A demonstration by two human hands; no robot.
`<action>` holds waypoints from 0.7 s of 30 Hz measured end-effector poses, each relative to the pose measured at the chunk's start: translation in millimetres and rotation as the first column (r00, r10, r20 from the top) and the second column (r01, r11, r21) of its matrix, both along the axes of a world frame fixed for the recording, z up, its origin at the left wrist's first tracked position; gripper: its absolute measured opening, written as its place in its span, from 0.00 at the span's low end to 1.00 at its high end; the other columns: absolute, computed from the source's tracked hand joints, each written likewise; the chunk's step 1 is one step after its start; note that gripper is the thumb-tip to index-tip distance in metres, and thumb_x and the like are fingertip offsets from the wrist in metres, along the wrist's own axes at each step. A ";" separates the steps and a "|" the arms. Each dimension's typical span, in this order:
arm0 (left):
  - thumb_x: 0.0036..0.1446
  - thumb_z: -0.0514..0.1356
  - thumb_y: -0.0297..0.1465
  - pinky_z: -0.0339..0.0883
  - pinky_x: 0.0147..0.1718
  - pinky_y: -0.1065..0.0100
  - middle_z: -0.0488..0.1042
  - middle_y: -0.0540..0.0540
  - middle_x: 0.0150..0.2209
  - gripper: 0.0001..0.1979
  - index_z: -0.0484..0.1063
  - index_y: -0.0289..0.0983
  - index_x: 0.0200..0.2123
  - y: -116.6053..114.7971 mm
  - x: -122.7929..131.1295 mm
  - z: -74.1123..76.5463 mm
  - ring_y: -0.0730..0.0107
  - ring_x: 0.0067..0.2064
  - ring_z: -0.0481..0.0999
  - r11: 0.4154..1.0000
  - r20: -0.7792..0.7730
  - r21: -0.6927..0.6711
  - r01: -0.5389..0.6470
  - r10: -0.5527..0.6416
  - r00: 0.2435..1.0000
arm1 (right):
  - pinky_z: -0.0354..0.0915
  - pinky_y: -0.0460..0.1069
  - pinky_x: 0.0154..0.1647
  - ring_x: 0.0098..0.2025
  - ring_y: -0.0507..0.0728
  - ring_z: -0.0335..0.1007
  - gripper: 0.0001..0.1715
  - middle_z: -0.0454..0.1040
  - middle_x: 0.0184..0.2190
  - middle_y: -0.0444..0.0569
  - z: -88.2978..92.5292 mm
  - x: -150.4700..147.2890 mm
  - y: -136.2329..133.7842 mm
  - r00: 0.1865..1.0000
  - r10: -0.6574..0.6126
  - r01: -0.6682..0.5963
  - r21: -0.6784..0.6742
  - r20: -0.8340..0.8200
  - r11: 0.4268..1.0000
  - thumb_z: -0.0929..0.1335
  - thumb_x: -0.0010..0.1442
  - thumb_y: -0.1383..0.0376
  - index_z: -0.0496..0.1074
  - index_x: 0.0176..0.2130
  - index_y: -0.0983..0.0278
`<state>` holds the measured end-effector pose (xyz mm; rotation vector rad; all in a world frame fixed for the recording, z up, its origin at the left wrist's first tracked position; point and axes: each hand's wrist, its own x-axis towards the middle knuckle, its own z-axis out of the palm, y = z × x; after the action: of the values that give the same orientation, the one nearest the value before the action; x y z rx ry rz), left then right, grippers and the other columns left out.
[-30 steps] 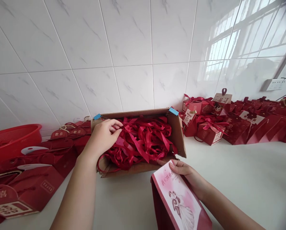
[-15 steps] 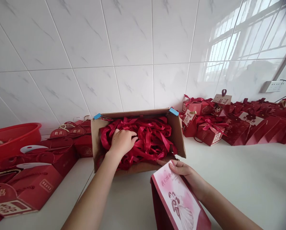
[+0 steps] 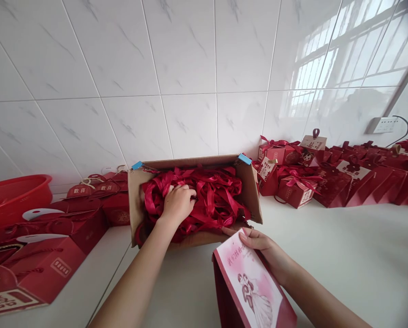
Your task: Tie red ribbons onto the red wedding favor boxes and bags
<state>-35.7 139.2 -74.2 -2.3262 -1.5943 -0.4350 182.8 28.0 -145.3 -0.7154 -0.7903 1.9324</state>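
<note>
A cardboard box [image 3: 250, 191] lies on its side against the tiled wall, filled with tangled red satin ribbons [image 3: 217, 196]. My left hand [image 3: 178, 204] is inside the box, its fingers curled into the ribbons. My right hand [image 3: 263, 248] holds the top edge of a red gift bag [image 3: 250, 284] with a pink panel showing a drawn couple. The bag stands upright on the white counter [image 3: 344, 255] just in front of the box.
Flat and folded red gift boxes [image 3: 47, 269] lie at the left beside a red plastic basin [image 3: 16, 198]. Several finished red boxes and bags with ribbons [image 3: 327, 180] line the wall at the right. A wall socket [image 3: 381, 124] with a cable is at far right.
My left hand moved from the box's left edge to the middle of the ribbons and closed on them. My right hand and the bag stayed put.
</note>
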 end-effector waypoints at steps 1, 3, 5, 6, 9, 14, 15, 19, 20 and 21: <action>0.53 0.56 0.29 0.59 0.50 0.53 0.79 0.43 0.39 0.09 0.77 0.41 0.33 0.2 0.0 -0.4 0.54 0.45 0.75 1.000 0.003 0.005 0.003 -0.003 1.000 | 0.65 0.46 0.28 0.24 0.51 0.69 0.17 0.73 0.23 0.46 -0.3 0.1 0.4 1.000 0.000 0.000 0.005 0.000 1.000 0.75 0.50 0.59 0.68 0.26 0.68; 0.54 0.56 0.30 0.60 0.49 0.53 0.78 0.43 0.38 0.08 0.76 0.40 0.33 0.7 -0.1 -1.7 0.54 0.44 0.75 1.000 0.008 0.007 0.004 -0.004 1.000 | 0.65 0.46 0.28 0.23 0.51 0.69 0.17 0.73 0.23 0.46 -1.4 0.4 1.2 1.000 0.001 -0.001 0.015 0.001 1.000 0.74 0.51 0.59 0.68 0.25 0.68; 0.55 0.55 0.32 0.60 0.48 0.52 0.77 0.41 0.37 0.10 0.76 0.39 0.34 1.1 -0.5 -3.4 0.53 0.43 0.76 1.000 0.011 0.003 -0.003 0.003 1.000 | 0.64 0.46 0.28 0.23 0.50 0.69 0.17 0.72 0.22 0.46 -2.6 0.9 2.0 1.000 0.006 -0.006 0.020 0.000 1.000 0.74 0.52 0.59 0.68 0.25 0.68; 0.56 0.54 0.32 0.60 0.48 0.51 0.77 0.41 0.37 0.11 0.77 0.39 0.34 1.3 -0.7 -4.2 0.53 0.42 0.76 1.000 0.011 0.001 -0.006 0.006 1.000 | 0.64 0.46 0.28 0.24 0.50 0.69 0.16 0.72 0.22 0.46 -3.1 1.0 2.4 1.000 0.010 -0.010 0.022 -0.003 1.000 0.74 0.52 0.59 0.68 0.26 0.68; 0.55 0.55 0.31 0.58 0.50 0.49 0.76 0.42 0.37 0.10 0.77 0.40 0.32 2.4 -1.7 -5.9 0.54 0.43 0.75 1.000 0.015 -0.007 -0.005 0.005 1.000 | 0.64 0.45 0.29 0.24 0.50 0.69 0.15 0.72 0.22 0.46 -4.4 0.9 3.4 1.000 0.016 -0.015 0.033 -0.013 0.999 0.74 0.52 0.60 0.69 0.27 0.68; 0.51 0.57 0.29 0.60 0.49 0.50 0.75 0.43 0.36 0.07 0.76 0.40 0.29 6.5 -4.5 -5.6 0.53 0.43 0.75 1.000 0.059 -0.009 0.027 -0.026 0.998 | 0.63 0.45 0.29 0.23 0.50 0.68 0.17 0.71 0.21 0.45 -5.8 -0.3 5.2 1.000 -0.011 0.011 0.048 -0.018 0.999 0.75 0.49 0.59 0.69 0.27 0.68; 0.51 0.57 0.29 0.61 0.47 0.51 0.75 0.43 0.35 0.07 0.76 0.40 0.28 7.4 -5.4 -4.6 0.54 0.42 0.74 0.999 0.073 -0.006 0.041 -0.040 0.997 | 0.62 0.45 0.29 0.23 0.50 0.67 0.17 0.71 0.21 0.44 -6.1 -0.5 5.6 1.000 -0.016 0.017 0.050 -0.017 0.999 0.75 0.49 0.59 0.69 0.26 0.68; 0.51 0.58 0.31 0.66 0.41 0.59 0.74 0.44 0.36 0.05 0.76 0.40 0.30 6.1 -10.7 8.8 0.54 0.43 0.71 0.995 0.147 0.059 0.078 -0.086 0.986 | 0.61 0.45 0.28 0.22 0.49 0.66 0.20 0.72 0.21 0.45 -6.6 -1.6 7.7 0.999 -0.032 0.032 0.037 -0.014 0.999 0.77 0.46 0.58 0.68 0.26 0.68; 0.52 0.58 0.32 0.66 0.42 0.59 0.73 0.43 0.37 0.06 0.75 0.40 0.31 3.3 -12.4 14.8 0.54 0.44 0.70 0.993 0.167 0.090 0.074 -0.088 0.982 | 0.61 0.46 0.28 0.22 0.50 0.67 0.20 0.71 0.21 0.45 -6.7 -1.8 8.2 0.999 -0.035 0.035 0.037 -0.012 0.999 0.77 0.45 0.57 0.68 0.26 0.68; 0.52 0.58 0.33 0.65 0.44 0.59 0.73 0.43 0.37 0.06 0.75 0.40 0.31 -0.6 -14.3 21.6 0.53 0.45 0.70 0.990 0.193 0.127 0.065 -0.089 0.977 | 0.61 0.46 0.28 0.22 0.50 0.67 0.21 0.71 0.21 0.45 -6.7 -2.1 8.7 0.999 -0.037 0.037 0.039 -0.010 0.999 0.77 0.44 0.57 0.67 0.25 0.68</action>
<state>-50.0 138.6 -52.5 -2.3204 -1.5184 -0.7806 180.8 36.8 -152.0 -0.6930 -0.8017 1.8810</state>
